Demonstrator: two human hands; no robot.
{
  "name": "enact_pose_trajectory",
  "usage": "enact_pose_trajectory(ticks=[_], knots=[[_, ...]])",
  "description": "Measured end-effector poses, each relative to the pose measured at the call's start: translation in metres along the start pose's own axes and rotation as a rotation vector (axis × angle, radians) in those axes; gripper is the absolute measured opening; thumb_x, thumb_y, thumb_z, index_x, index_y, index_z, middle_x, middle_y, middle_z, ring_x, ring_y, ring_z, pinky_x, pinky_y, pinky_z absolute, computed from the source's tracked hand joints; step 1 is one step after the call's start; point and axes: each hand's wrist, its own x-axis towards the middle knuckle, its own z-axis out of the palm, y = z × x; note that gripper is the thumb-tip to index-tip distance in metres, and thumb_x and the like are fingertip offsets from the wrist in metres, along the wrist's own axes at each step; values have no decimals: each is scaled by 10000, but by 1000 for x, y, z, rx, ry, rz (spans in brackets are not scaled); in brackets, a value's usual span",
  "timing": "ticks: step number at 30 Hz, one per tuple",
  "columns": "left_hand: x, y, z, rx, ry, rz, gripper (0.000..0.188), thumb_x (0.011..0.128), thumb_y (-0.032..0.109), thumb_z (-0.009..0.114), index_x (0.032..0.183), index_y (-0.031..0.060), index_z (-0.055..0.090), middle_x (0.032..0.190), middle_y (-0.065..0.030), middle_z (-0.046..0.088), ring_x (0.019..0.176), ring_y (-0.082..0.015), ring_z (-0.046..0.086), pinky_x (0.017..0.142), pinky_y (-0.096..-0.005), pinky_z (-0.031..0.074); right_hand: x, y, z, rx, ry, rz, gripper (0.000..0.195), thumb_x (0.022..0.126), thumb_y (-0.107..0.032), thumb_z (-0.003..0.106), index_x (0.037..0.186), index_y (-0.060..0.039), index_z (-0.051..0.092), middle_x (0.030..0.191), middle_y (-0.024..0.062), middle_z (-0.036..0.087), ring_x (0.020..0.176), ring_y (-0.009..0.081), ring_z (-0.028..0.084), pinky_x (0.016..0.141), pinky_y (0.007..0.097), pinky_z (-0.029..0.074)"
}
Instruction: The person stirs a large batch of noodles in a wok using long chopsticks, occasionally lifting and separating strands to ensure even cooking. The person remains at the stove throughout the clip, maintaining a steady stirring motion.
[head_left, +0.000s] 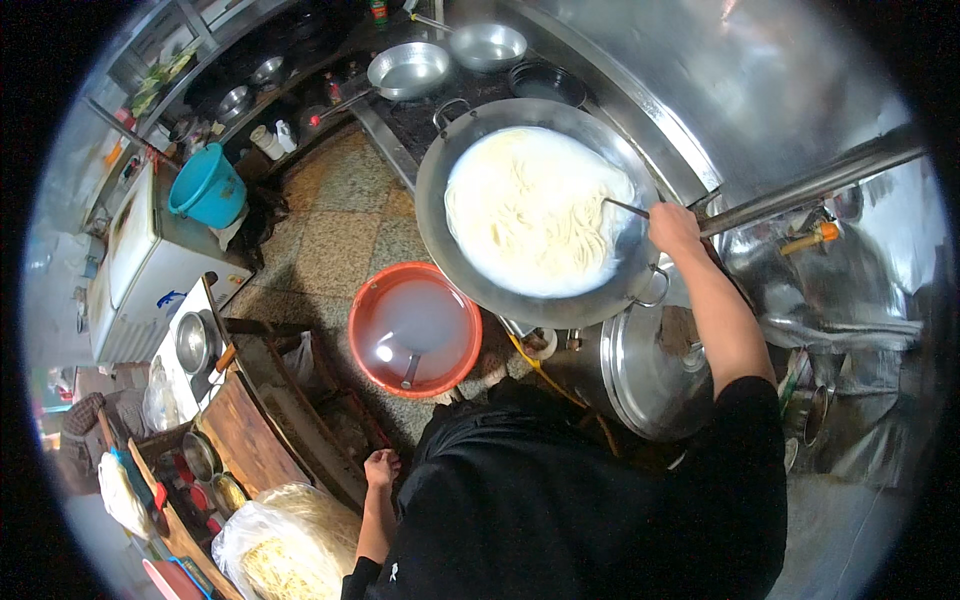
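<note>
A large steel wok (480, 296) with loop handles holds noodles (525, 202) in cloudy white, foamy liquid. Over its right rim, my right hand (673, 226) grips a thin dark utensil (626, 208), probably long chopsticks. The utensil's tip dips among the noodles, so its far end is hidden. My left hand (382, 466) hangs low at my side with its fingers curled, and nothing shows in it. Left of that hand is a wooden board (244, 427) on a counter. An open plastic bag of raw noodles (289, 562) lies below the board.
An orange tub (354, 330) of cloudy water stands on the floor, a ladle (410, 371) in it. Two pans (409, 69) sit behind the wok. A lidded steel pot (652, 382) stands at my right. A blue bucket (214, 187) rests by a white chest freezer (142, 262).
</note>
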Motion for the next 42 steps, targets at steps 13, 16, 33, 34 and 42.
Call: enact_pose_trajectory(ticks=[13,16,33,34,42], knots=[[-33,-15,23,50,212,-98,161,1059,162,568,1016,45,672,814,-37,657,663,-141,601,525,-280,439,60,-135,-37,49,173,-320,183,848,-55,580,920,-10,743,965,252,733,936,419,716,858,513,552],[-31,-32,37,104,257,-57,171,1011,148,578,972,35,700,786,-41,664,672,-160,618,570,-315,489,52,-138,-21,-30,211,-455,164,911,-80,569,952,-44,724,984,209,727,970,381,700,842,490,552],[-19,-37,27,464,406,88,353,935,355,589,1038,54,743,1064,-232,727,1023,-423,685,886,-484,541,11,-49,-36,3,-230,-730,321,878,-252,619,1073,-31,747,885,251,719,906,389,696,908,491,508],[-23,-32,26,459,406,88,351,935,354,591,1039,56,744,1060,-230,729,1022,-420,687,887,-484,541,7,-49,-38,65,-205,-720,258,851,-198,626,963,3,743,883,279,703,879,429,696,843,518,524],[16,-89,7,198,370,69,225,978,198,610,950,9,729,816,-123,723,674,-220,673,641,-389,539,21,-97,-36,-103,-137,-339,179,873,-161,662,891,-12,759,961,243,732,955,424,708,835,516,559]])
